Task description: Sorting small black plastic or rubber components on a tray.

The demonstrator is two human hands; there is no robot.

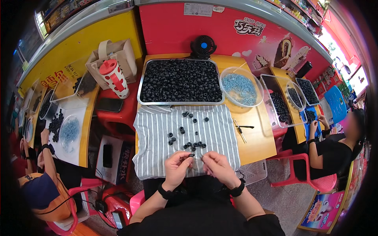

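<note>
On the grey-and-white striped cloth (155, 126) before me lie several loose small black round pieces (181, 129) with a hole in the middle. My left hand (177, 169) pinches one such black round piece (191, 155) between thumb and fingertips, low over the cloth. Just to its right, my right hand (220, 168) has thumb and fingers pressed together; what they hold, if anything, is too small to make out. Beyond the cloth, a metal tray (179, 103) is heaped with the same black pieces. Beside that tray stands a clear round bowl (258, 94) of tiny bluish transparent pieces.
Thin sticks and a black tool (241, 129) lie right of the cloth. A small black fan (203, 45) stands behind the tray. Left are a red-and-white tumbler (118, 80), a paper bag (128, 59) and a phone (110, 104). Other people work at tables on both sides.
</note>
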